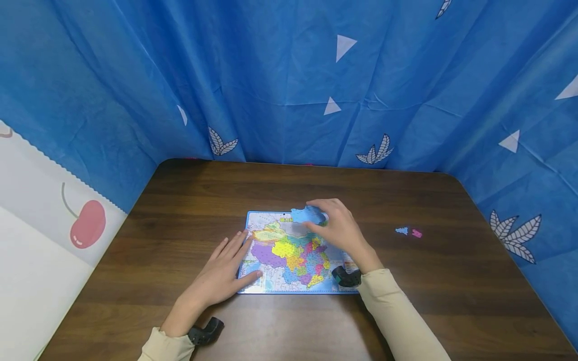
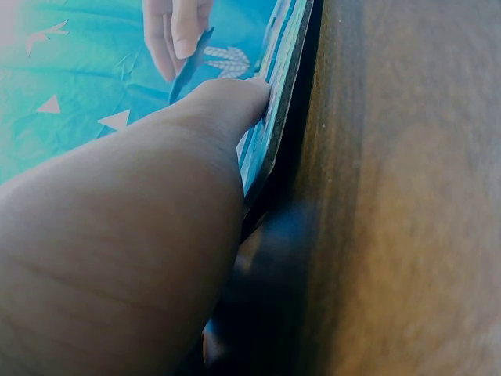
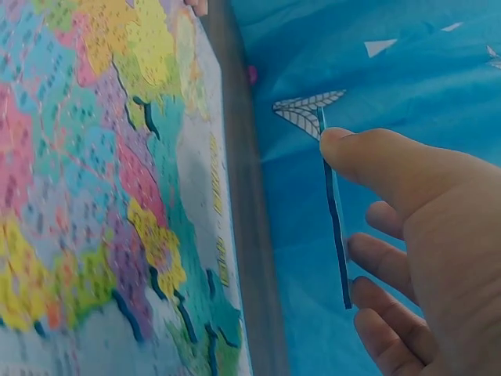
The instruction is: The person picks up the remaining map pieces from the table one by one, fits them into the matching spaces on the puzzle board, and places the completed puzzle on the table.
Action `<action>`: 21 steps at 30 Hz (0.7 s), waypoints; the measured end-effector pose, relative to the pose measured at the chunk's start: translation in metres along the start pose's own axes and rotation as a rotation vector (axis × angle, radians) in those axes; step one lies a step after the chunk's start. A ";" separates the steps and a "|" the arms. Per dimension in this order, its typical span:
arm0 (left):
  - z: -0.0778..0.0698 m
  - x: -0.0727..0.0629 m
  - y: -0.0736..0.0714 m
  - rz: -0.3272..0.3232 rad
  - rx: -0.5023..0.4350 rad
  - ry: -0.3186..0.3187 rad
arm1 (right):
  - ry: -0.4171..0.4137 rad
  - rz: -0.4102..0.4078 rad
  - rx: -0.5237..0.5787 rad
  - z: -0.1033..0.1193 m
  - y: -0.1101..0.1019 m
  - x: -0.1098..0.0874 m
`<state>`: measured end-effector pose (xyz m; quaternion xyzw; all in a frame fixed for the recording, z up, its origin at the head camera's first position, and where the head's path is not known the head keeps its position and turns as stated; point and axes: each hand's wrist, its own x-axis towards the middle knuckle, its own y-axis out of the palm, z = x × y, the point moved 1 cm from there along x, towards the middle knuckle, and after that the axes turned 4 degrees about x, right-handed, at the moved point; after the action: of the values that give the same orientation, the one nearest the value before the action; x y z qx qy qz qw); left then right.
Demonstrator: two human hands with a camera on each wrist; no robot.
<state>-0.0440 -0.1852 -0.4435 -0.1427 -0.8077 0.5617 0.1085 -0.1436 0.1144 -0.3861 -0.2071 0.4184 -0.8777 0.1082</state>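
Note:
A map puzzle board [image 1: 289, 288] with many coloured regions lies on the table in the head view. Flat against its left side rests my left hand [image 1: 221, 273], fingers spread and thumb over the lower left part. My right hand [image 1: 338, 226] pinches a light blue puzzle piece [image 1: 301, 215] between thumb and fingers, over the board's top edge. Seen from the right wrist, this thin piece [image 3: 335, 211] stands edge-on between the thumb and fingertips, apart from the board [image 3: 200, 149]. In the left wrist view, my left thumb [image 2: 246, 98] lies on the board's edge.
To the right of the board, a small blue puzzle piece [image 1: 401, 230] and a small pink puzzle piece [image 1: 417, 233] lie side by side on the dark wooden table [image 1: 451, 301]. A blue curtain [image 1: 271, 75] hangs behind the table's far edge.

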 end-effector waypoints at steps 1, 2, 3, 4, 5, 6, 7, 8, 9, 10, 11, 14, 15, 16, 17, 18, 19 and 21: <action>0.000 0.000 0.000 0.001 0.000 0.000 | -0.003 0.002 0.002 0.001 0.001 0.000; 0.000 0.000 0.000 0.001 0.000 -0.001 | -0.006 0.004 0.007 0.002 0.003 0.001; 0.000 0.000 0.000 0.001 0.001 -0.001 | -0.008 0.009 0.011 0.002 0.004 0.001; 0.000 0.000 0.000 0.000 0.003 -0.001 | -0.009 0.013 0.014 0.003 0.005 0.001; 0.000 0.000 0.000 -0.001 0.003 -0.001 | -0.010 0.016 0.019 0.004 0.007 0.002; 0.000 0.000 0.000 -0.002 0.002 0.000 | -0.010 0.021 0.024 0.005 0.008 0.002; 0.000 0.000 0.000 -0.004 0.002 0.001 | -0.009 0.025 0.031 0.006 0.009 0.003; 0.000 0.000 0.000 -0.005 0.000 0.002 | -0.011 0.030 0.035 0.007 0.011 0.003; 0.000 0.000 0.000 -0.006 0.000 0.003 | -0.010 0.033 0.036 0.008 0.012 0.004; 0.000 0.000 0.000 -0.006 -0.002 0.004 | -0.009 0.037 0.037 0.009 0.013 0.004; 0.000 0.000 0.000 -0.006 -0.002 0.004 | -0.009 0.040 0.040 0.009 0.015 0.004; 0.000 0.000 0.001 -0.006 -0.002 0.007 | -0.007 0.050 0.043 0.011 0.019 0.004; 0.000 0.000 0.001 -0.007 -0.002 0.008 | -0.007 0.052 0.043 0.012 0.020 0.004; 0.000 0.000 0.001 -0.007 -0.002 0.008 | -0.008 0.055 0.048 0.013 0.022 0.004; 0.001 0.000 0.001 -0.009 -0.002 0.009 | -0.010 0.057 0.049 0.013 0.023 0.004; 0.001 0.000 0.001 -0.010 -0.002 0.010 | -0.013 0.058 0.049 0.014 0.025 0.004; 0.001 0.000 0.001 -0.011 -0.001 0.010 | -0.018 0.059 0.050 0.015 0.026 0.004; 0.001 0.000 0.001 -0.012 0.000 0.010 | -0.033 0.058 0.049 0.016 0.029 0.005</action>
<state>-0.0438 -0.1859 -0.4448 -0.1407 -0.8079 0.5604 0.1158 -0.1407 0.0831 -0.3986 -0.2068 0.4009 -0.8805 0.1457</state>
